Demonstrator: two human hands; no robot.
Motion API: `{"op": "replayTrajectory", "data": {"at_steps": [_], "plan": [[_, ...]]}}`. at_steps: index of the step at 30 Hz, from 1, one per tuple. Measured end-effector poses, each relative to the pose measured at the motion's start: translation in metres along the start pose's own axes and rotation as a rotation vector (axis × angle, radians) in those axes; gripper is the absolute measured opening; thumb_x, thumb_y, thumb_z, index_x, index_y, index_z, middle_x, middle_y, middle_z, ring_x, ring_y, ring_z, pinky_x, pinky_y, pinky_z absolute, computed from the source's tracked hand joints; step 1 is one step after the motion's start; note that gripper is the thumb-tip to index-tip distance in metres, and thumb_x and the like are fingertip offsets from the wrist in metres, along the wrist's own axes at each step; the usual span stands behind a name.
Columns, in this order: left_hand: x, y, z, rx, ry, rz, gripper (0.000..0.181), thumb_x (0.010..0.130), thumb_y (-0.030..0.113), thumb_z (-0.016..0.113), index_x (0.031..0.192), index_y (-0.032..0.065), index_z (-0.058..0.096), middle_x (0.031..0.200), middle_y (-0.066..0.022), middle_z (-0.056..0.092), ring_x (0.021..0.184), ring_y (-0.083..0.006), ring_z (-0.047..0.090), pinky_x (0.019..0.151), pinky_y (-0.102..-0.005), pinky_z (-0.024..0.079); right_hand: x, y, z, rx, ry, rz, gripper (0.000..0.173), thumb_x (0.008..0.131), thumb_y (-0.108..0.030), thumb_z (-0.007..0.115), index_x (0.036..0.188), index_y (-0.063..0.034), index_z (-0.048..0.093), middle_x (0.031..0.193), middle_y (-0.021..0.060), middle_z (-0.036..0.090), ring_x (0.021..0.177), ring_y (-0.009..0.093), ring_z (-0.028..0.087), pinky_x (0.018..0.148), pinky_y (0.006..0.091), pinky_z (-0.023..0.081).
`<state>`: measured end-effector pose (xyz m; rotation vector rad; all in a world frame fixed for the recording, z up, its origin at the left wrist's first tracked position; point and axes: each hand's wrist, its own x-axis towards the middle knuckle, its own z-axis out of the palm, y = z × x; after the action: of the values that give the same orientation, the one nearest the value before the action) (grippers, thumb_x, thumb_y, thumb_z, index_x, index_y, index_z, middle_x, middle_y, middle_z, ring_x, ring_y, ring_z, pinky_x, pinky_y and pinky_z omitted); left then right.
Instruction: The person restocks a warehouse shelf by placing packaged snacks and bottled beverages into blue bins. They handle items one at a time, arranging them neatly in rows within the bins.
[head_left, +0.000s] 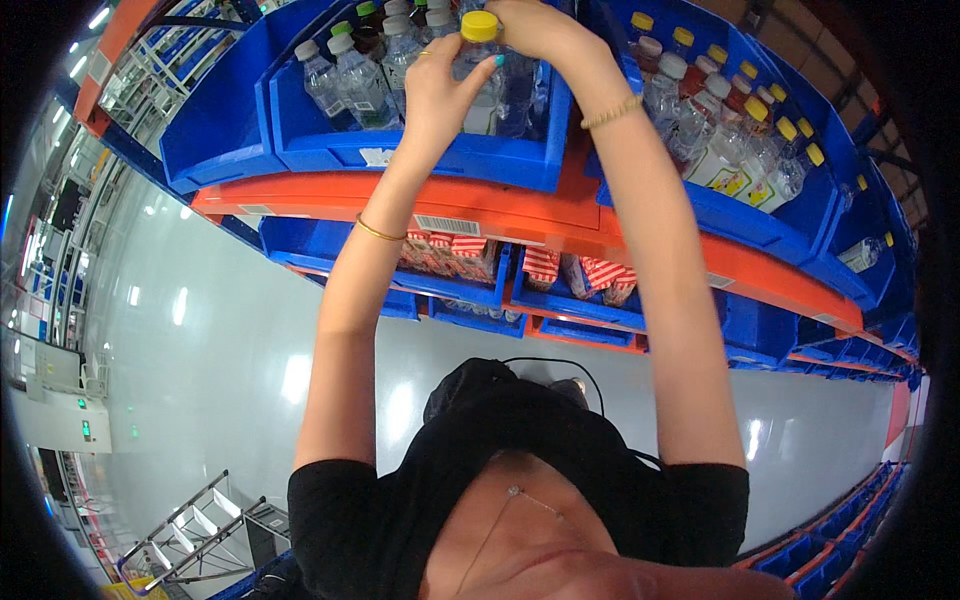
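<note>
My left hand (437, 94) is around the neck of a clear plastic bottle with a yellow cap (479, 27), its thumb across the front just below the cap. This bottle stands at the front of a blue plastic bin (330, 154) on the shelf. My right hand (529, 28) reaches into the same bin, just behind and right of the yellow cap; its fingers are mostly hidden. Left of my left hand stand several clear bottles with white caps (360, 82). Behind them, a bottle with a green cap (341, 28) shows.
The right-hand blue bin (720, 196) holds several bottles with yellow and white caps. An orange shelf beam (315, 193) runs below the bins. Lower bins hold red-and-white striped packages (469, 247). A step ladder (199, 529) stands at lower left on the grey floor (217, 337).
</note>
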<state>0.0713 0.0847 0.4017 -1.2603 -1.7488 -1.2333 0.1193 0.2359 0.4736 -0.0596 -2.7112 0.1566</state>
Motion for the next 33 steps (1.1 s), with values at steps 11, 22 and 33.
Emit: {"op": "replayTrajectory", "data": {"at_steps": [11, 22, 33], "plan": [[-0.010, -0.013, 0.030, -0.064, 0.005, -0.097, 0.029, 0.087, 0.023, 0.063, 0.093, -0.0035, 0.055, 0.085, -0.0242, 0.061, 0.079, -0.0419, 0.060, 0.064, -0.0425, 0.046, 0.022, 0.070, 0.024, 0.000, 0.254, -0.232, 0.021, 0.076, -0.012, 0.056, 0.090, 0.0031, 0.058, 0.094, 0.0248, 0.059, 0.093, 0.041, 0.055, 0.084, 0.0456, 0.044], [-0.012, 0.022, 0.058, -0.110, -0.170, -0.069, 0.025, 0.089, 0.016, 0.058, 0.099, -0.0024, 0.046, 0.095, -0.0285, 0.054, 0.088, -0.0481, 0.053, 0.072, -0.0483, 0.044, -0.007, 0.075, 0.009, -0.073, 0.411, -0.230, 0.034, 0.084, -0.014, 0.053, 0.112, 0.0054, 0.055, 0.103, 0.0255, 0.059, 0.100, 0.040, 0.055, 0.089, 0.0437, 0.045], [-0.005, 0.006, 0.051, 0.248, -0.186, -0.138, 0.031, 0.091, 0.029, 0.056, 0.092, -0.0020, 0.051, 0.081, -0.0275, 0.062, 0.076, -0.0444, 0.061, 0.064, -0.0510, 0.049, -0.207, 0.030, -0.076, 0.079, 0.542, -0.177, 0.030, 0.084, -0.003, 0.057, 0.114, -0.0040, 0.057, 0.110, 0.0139, 0.060, 0.099, 0.032, 0.059, 0.084, 0.0369, 0.049]]}}
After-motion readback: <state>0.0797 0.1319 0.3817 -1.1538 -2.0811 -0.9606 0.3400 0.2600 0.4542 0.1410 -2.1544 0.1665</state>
